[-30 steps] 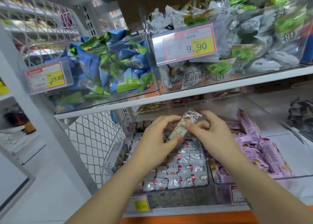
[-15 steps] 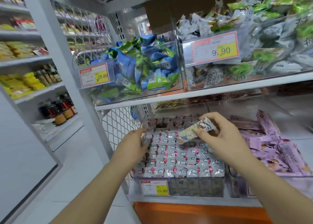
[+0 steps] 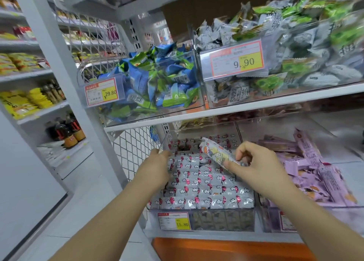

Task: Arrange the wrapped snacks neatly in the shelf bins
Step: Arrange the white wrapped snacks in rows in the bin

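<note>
A clear lower bin point(image 3: 202, 219) holds several rows of small white snack packs with red marks point(image 3: 202, 184), laid flat and tidy. My right hand point(image 3: 260, 162) pinches one long white wrapped snack point(image 3: 213, 152) by its end and holds it tilted just above the packs near the bin's back. My left hand point(image 3: 157, 164) grips the bin's clear left wall near its top edge. To the right, another clear bin holds purple wrapped snacks point(image 3: 315, 168) in a loose pile.
The shelf above carries a bin of blue and green packs point(image 3: 157, 83) and a bin of grey and green packs point(image 3: 295, 49), both with price tags. A white mesh panel point(image 3: 134, 148) closes the shelf's left side. Bottles point(image 3: 67, 130) stand on the neighbouring rack.
My left hand let go of the long snack and moved left onto the bin's wall. My right hand keeps the snack and has turned it over the packs. The view swung left.
</note>
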{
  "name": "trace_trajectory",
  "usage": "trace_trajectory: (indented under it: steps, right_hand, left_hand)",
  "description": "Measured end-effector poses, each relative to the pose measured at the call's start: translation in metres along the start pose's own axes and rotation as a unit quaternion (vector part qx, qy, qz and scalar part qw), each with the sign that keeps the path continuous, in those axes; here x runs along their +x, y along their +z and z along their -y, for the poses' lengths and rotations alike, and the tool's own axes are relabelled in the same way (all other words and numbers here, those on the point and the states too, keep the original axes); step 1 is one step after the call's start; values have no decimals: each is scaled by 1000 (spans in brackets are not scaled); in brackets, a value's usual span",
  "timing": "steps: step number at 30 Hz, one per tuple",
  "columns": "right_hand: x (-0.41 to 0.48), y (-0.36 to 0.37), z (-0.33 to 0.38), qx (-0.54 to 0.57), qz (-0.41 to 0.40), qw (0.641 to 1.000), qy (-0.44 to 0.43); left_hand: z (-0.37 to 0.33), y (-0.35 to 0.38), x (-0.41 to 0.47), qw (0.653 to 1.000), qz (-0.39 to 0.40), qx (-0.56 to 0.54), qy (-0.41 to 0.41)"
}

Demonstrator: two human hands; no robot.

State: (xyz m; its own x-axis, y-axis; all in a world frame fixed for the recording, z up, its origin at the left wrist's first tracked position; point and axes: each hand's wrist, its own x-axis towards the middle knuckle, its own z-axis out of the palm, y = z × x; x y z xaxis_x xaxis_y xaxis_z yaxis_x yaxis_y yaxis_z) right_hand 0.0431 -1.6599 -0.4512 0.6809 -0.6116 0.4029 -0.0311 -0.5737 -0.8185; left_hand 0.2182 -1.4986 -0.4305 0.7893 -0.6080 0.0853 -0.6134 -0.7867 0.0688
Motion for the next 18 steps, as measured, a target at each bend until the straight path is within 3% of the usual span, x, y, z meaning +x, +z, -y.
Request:
trace_trajectory:
  steps: [4,7,9,13,16,18]
  right_hand:
    - [-1,0,4,18,24,1000,7]
    - [-3,1,9,-1,48,999,1]
    - [-4,4,12,9,60,998,8]
    - [-6,9,13,19,67,997,26]
    - [-7,11,12,19,91,995,24]
    - [-8,11,12,19,110,993,26]
  left_hand:
    - [-5,-8,-5,998,-41,-45,-2]
    - [-10,-16,-10,975,-99,-198,36]
    - [-18,-20,-15,925,-93,-366,36]
    - [-36,-8,-23,781,-47,-623,0]
    - [-47,4,-26,689,1,-725,-15]
    - [-52,9,-30,665,26,-746,-4]
